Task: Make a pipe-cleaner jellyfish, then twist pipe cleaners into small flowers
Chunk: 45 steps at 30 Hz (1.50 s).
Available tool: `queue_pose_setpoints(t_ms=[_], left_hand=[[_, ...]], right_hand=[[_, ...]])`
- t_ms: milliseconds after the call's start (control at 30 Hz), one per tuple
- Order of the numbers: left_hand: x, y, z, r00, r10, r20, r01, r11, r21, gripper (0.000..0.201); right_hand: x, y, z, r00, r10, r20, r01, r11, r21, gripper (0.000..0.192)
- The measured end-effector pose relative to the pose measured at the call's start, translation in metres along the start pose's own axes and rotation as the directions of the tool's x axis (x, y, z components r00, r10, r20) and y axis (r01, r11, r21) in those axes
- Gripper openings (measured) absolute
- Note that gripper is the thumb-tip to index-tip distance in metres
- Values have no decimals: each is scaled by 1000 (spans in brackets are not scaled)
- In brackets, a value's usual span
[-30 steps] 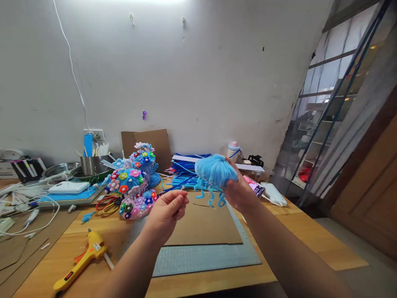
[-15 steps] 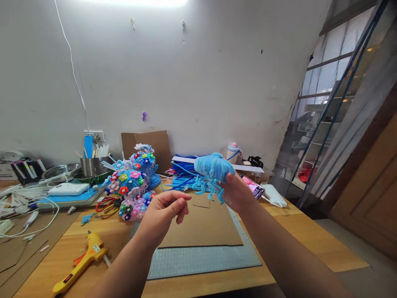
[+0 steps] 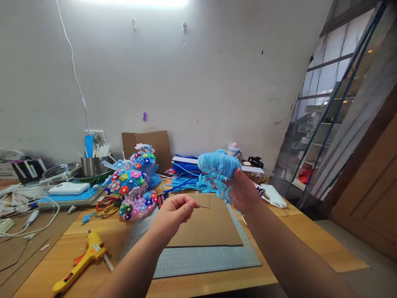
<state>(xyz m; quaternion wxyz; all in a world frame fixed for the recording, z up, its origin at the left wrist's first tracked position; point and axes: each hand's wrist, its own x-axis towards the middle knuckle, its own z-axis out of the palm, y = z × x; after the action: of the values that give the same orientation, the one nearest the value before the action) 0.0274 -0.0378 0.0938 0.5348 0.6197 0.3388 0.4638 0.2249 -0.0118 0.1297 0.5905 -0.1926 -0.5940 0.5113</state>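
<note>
My right hand (image 3: 243,188) is closed on a light-blue fuzzy pipe-cleaner jellyfish (image 3: 218,163), gripping its right side. Its rounded body faces up, and several curly strands dangle beneath it. To the lower left, my left hand (image 3: 178,211) hovers over the cardboard sheet (image 3: 204,227), its thumb and forefinger pinched together; whatever may be between the fingertips is too small to make out. A gap separates this hand from the hanging strands. Under the cardboard lies a grey cutting mat (image 3: 211,260).
A yellow glue gun (image 3: 83,265) rests at the left front. Flower-covered blue pipe-cleaner work (image 3: 133,182) stands behind my left hand. Bundles of blue pipe cleaners (image 3: 182,176) lie at the back. White cables (image 3: 46,203) cross the left side, and a white box-like item (image 3: 274,195) sits right.
My left hand has moved right, toward the jellyfish, and its fingers have drawn into a pinch. The jellyfish has shifted slightly right and up in my right hand.
</note>
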Motion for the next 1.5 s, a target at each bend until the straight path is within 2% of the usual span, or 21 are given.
queue_pose_setpoints(t_ms=[100, 233, 433, 567, 800, 1000, 1167, 1267, 1367, 1433, 1500], left_hand=[[-1, 3, 2, 1000, 12, -19, -12, 1000, 28, 31], [-4, 8, 3, 1000, 15, -17, -15, 1000, -12, 30], [-13, 17, -6, 983, 163, -84, -169, 983, -72, 22], [-14, 18, -8, 981, 163, -104, -170, 984, -61, 22], [-10, 12, 4, 996, 84, 0, -84, 996, 3, 29], [-10, 5, 15, 993, 26, 119, -32, 998, 46, 28], [-11, 3, 18, 987, 22, 157, -44, 990, 137, 26], [-11, 5, 18, 983, 23, 180, -55, 983, 177, 26], [-12, 6, 16, 984, 109, 142, -133, 977, 168, 28], [-13, 7, 14, 970, 237, 45, -241, 950, 196, 31], [-12, 10, 13, 911, 400, -100, -351, 879, 322, 35]], right_hand=[[-1, -1, 0, 1000, 12, 12, -11, 1000, -20, 63], [-2, 4, -4, 1000, 4, -31, -6, 998, -70, 68], [-3, 9, -8, 999, -32, -42, 27, 995, -96, 69], [-4, 3, -4, 1000, -3, 0, 3, 996, -88, 68], [-3, 1, -3, 1000, 6, 20, -7, 1000, 7, 69], [-6, 12, -14, 995, -6, 102, -10, 989, 150, 57], [-9, 18, -17, 992, -40, 116, 22, 988, 150, 57], [-8, 21, -18, 992, -43, 118, 32, 995, 92, 59], [-6, 22, -20, 990, -83, 117, 80, 996, 34, 58], [-4, 20, -20, 986, -100, 135, 98, 995, 21, 58], [-3, 14, -17, 983, -92, 160, 101, 994, -49, 60]])
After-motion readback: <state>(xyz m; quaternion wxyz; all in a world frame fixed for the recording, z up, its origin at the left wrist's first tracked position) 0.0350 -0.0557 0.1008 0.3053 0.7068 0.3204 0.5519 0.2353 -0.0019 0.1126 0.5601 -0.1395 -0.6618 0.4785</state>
